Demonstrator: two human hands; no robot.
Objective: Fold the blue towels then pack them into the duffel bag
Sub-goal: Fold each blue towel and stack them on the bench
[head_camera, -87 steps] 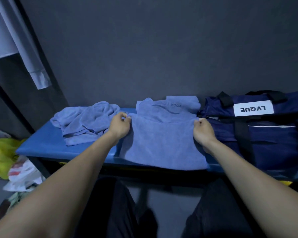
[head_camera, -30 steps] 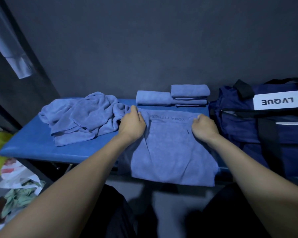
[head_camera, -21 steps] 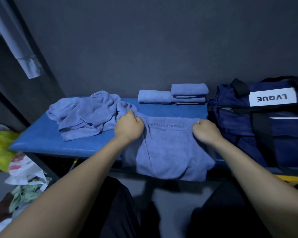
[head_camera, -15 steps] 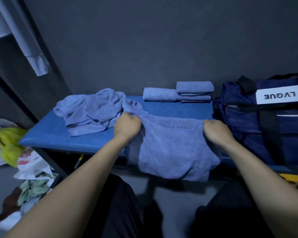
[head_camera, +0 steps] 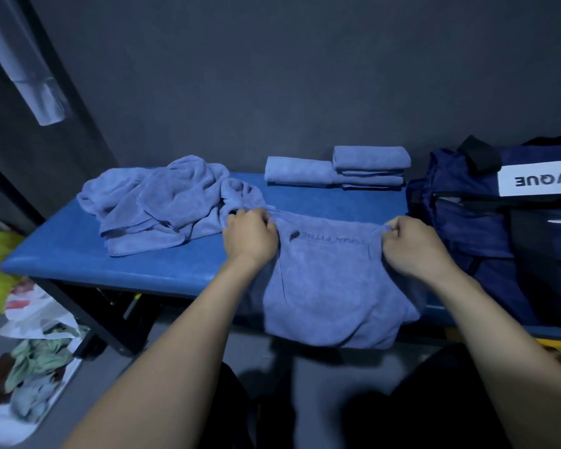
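Against a dark wall, the blue bench carries the towel, draped over its front edge beside the duffel bag. The left hand and right hand pinch its 2 far corners (fingers curled tight). Keep the edge taut and level before folding.

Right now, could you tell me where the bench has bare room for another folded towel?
Bare blue bench lies between the folded stack and the held towel; also its left front edge. The crumpled pile and duffel bag crowd the rest.
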